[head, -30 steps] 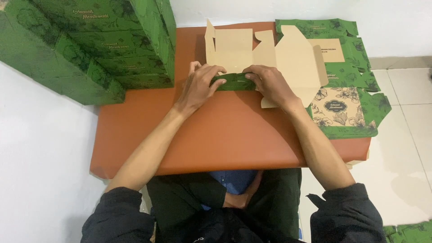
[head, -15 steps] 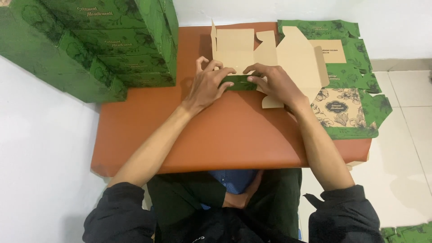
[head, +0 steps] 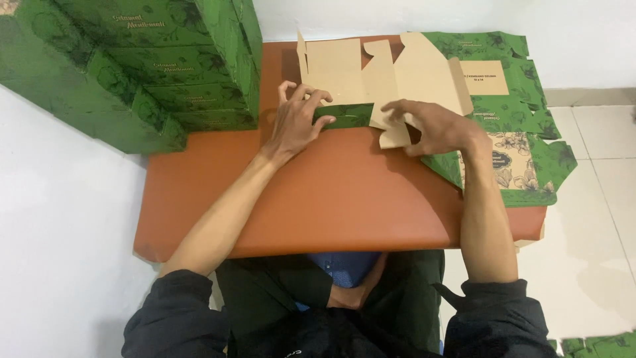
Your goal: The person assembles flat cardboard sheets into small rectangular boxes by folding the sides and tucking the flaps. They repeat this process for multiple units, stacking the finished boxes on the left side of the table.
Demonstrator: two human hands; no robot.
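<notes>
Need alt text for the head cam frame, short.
Seen from above, a left hand and a right hand fold a flat cardboard box blank on an orange-brown table. Finished green boxes stack at left; flat green blanks lie at right.
</notes>
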